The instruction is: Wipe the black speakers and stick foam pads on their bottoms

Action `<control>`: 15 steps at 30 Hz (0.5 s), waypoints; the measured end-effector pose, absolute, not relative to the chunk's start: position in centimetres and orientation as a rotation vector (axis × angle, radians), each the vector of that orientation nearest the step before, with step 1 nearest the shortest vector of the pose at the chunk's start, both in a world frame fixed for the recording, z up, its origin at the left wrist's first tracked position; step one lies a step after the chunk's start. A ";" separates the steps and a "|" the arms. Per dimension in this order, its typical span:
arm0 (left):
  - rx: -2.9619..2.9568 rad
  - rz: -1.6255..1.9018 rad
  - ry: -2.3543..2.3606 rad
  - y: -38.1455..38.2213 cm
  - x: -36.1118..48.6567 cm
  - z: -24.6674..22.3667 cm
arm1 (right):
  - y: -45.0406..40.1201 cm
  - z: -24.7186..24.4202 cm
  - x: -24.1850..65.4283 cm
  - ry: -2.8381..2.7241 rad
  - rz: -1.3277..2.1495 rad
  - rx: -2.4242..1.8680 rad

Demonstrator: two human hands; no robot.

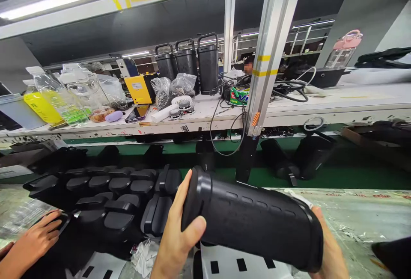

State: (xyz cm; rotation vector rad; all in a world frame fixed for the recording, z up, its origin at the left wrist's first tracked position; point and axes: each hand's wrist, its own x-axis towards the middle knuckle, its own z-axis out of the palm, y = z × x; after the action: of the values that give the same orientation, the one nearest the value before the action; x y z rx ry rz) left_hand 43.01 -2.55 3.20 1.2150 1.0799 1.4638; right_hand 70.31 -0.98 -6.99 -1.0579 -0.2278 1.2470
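Note:
A long black cylindrical housing (257,221) with rounded ends and a row of slots along its top lies tilted across the front, its right end lower. My left hand (176,227) grips the left end, thumb in front and fingers over the cap. Around the right end wraps my right hand (329,244), its fingers partly hidden behind the housing. Under it lies a white sheet (229,259) with black square pads. To the left stand several similar black housings (118,217) packed together.
A co-worker's hand (41,234) rests at the far left beside the black housings. Crumpled white paper (144,255) lies near my left wrist. Ahead, a white shelf (205,120) carries bottles, a yellow box (139,88) and upright black housings. A metal post (266,52) rises there, with loose cables beside it.

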 end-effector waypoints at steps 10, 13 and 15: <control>0.599 1.550 1.027 -0.3 42.5 1.5 | -0.7 1.1 69.9 0.057 1.326 -0.909; 0.562 1.635 0.810 0.9 41.6 0.2 | 0.0 1.0 69.9 0.088 1.265 -0.863; 0.511 1.696 0.643 2.0 42.4 -0.7 | 0.7 1.2 69.4 0.093 1.212 -0.816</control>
State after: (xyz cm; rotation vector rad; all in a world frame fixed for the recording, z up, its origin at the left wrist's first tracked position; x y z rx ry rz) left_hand 42.43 2.00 -0.75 0.5108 0.6435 1.6957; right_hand 69.37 0.65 1.15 -0.8156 0.0931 1.2122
